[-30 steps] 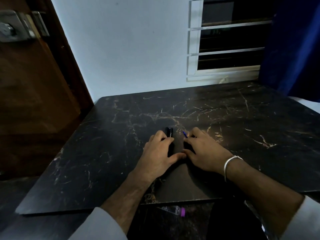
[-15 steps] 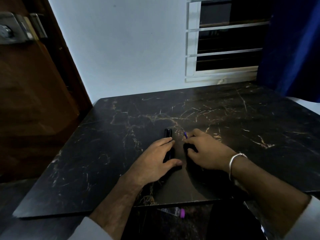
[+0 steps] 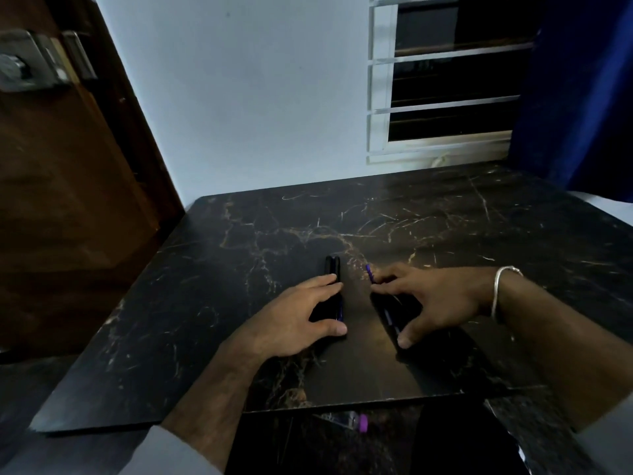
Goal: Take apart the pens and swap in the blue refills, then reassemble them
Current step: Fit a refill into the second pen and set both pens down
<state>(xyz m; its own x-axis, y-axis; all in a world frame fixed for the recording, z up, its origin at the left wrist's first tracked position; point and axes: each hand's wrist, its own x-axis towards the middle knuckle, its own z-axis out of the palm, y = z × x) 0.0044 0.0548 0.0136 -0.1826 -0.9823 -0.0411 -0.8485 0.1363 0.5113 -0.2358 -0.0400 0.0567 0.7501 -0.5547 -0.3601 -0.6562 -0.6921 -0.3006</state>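
Left hand [image 3: 291, 320]: palm down on the dark marbled surface [image 3: 212, 269]; grip spread wide, the fingers [image 3: 322, 281] reaching forward and the thumb [image 3: 334, 328] held well apart nearer the body; fingertips rest on a pair of black pens [image 3: 332, 266] lying side by side, lengthwise away from the person; the far ends of the pens project beyond the fingertips, the near part runs in the gap between fingers and thumb; a thin blue streak shows along the lower part; whether the fingers press or merely touch cannot be told; nothing is clamped.

Between the two grips: a bare strip of surface; the hands are apart.

Right hand [image 3: 435, 299]: palm down, grip likewise open, thumb [image 3: 404, 341] planted on the surface nearer the body, fingers curled forward; the fingertips touch a slim blue refill [image 3: 369, 271], whose far end protrudes just beyond them; under the arch of the hand lies a dark slender piece with a blue streak [image 3: 388, 317], angled toward the thumb; its exact nature is too dim to tell; a silver bangle [image 3: 503, 279] sits on the wrist.

Below the near edge of the surface, nearer the body than both grips: a small clear item with a purple end [image 3: 359, 422].
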